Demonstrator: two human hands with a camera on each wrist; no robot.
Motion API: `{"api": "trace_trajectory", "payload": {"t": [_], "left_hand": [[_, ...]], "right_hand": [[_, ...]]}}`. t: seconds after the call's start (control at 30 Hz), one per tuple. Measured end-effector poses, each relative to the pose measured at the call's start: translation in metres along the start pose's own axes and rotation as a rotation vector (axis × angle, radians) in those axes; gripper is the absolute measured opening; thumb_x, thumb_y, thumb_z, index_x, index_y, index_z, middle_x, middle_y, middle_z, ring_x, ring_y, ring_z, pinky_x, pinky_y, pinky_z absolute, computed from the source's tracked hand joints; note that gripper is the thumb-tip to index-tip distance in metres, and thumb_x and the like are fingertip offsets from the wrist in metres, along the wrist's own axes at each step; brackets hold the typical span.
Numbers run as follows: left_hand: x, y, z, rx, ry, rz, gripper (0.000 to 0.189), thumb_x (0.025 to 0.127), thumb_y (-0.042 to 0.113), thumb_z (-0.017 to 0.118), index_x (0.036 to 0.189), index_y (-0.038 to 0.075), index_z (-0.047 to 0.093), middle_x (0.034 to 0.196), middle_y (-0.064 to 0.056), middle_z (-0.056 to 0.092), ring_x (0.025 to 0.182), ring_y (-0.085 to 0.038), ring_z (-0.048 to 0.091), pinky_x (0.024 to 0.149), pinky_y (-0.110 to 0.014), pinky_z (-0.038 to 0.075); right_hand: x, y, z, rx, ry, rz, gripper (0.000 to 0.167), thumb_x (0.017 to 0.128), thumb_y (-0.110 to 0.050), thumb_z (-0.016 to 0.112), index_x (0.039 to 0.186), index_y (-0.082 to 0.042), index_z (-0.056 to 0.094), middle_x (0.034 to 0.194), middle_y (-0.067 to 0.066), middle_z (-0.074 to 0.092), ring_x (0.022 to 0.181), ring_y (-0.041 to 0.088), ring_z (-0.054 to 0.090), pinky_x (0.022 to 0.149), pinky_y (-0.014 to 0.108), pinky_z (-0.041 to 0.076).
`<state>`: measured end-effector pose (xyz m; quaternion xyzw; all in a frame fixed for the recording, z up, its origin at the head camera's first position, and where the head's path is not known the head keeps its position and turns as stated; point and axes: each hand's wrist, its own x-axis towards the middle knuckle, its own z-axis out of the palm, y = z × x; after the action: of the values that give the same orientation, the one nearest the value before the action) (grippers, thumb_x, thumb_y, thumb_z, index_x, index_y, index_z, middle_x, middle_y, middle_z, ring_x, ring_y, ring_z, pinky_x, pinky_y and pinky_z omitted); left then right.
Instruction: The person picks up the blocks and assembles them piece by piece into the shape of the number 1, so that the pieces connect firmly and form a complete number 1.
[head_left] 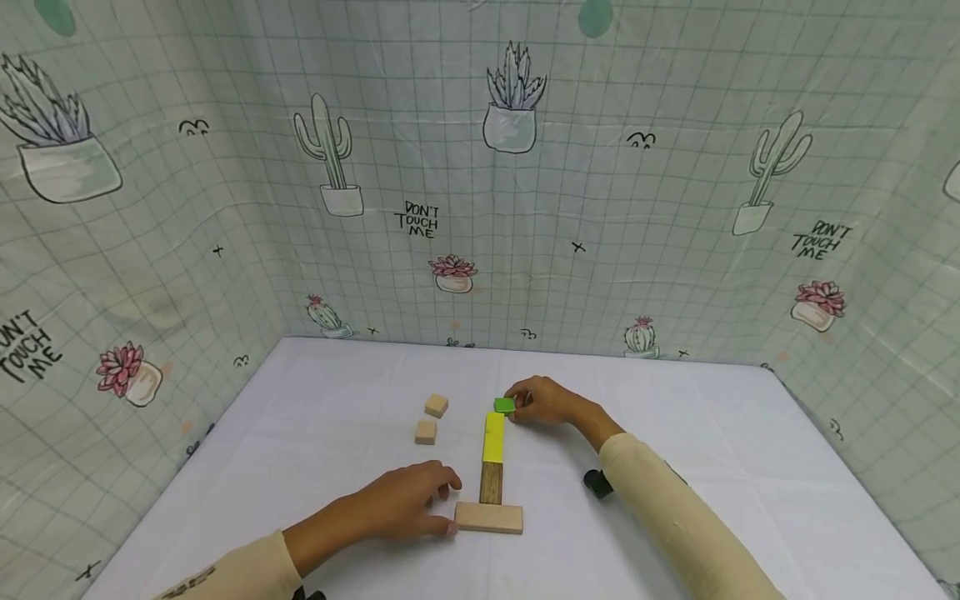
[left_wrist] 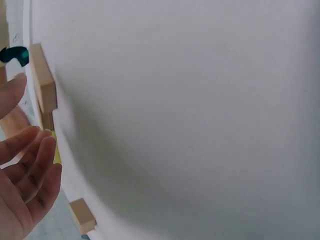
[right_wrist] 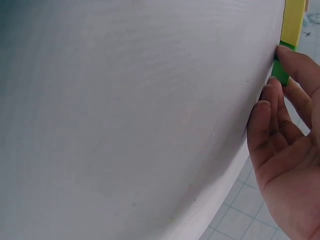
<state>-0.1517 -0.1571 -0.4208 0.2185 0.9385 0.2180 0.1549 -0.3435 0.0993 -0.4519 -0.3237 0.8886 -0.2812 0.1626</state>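
Observation:
My right hand (head_left: 546,400) pinches a small green block (head_left: 504,406) between thumb and fingers at the far end of a yellow block (head_left: 493,437). In the right wrist view the green block (right_wrist: 281,72) lies against the yellow block's end. A dark brown wooden block (head_left: 491,483) continues the line toward me. Across its near end lies a long tan wooden block (head_left: 489,517), making an upside-down T. My left hand (head_left: 408,502) is just left of that tan block, thumb and fingers spread apart around nothing; in the left wrist view its palm (left_wrist: 20,200) shows bare.
Two small tan wooden blocks, a far one (head_left: 437,405) and a nearer one (head_left: 426,432), lie left of the yellow block. A black band part (head_left: 597,483) shows beside the right forearm. White cloth covers the table (head_left: 360,400); a printed curtain (head_left: 480,208) hangs behind and on both sides.

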Motion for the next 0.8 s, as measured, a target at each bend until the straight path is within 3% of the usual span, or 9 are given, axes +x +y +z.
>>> {"api": "trace_trajectory", "payload": {"t": [0.43,0.8], "left_hand": [[0.003,-0.008,-0.034,0.037,0.241,0.015,0.031,0.090,0.030,0.075,0.113,0.009,0.068,0.097,0.002,0.066,0.089,-0.013,0.060,0.076,-0.033,0.052],[0.018,-0.029,-0.043,0.035,0.353,-0.118,0.024,0.091,0.025,0.075,0.110,0.011,0.069,0.094,0.003,0.065,0.086,-0.013,0.059,0.071,-0.030,0.050]], "right_hand": [[-0.002,0.001,0.000,0.012,0.004,-0.005,0.037,0.089,-0.014,0.074,0.124,-0.003,0.068,0.090,0.000,0.063,0.081,0.012,0.055,0.076,0.027,0.049],[-0.004,-0.001,0.000,0.033,0.005,0.004,0.037,0.090,-0.014,0.074,0.124,-0.004,0.067,0.092,0.002,0.063,0.081,0.012,0.054,0.073,0.026,0.047]]}}
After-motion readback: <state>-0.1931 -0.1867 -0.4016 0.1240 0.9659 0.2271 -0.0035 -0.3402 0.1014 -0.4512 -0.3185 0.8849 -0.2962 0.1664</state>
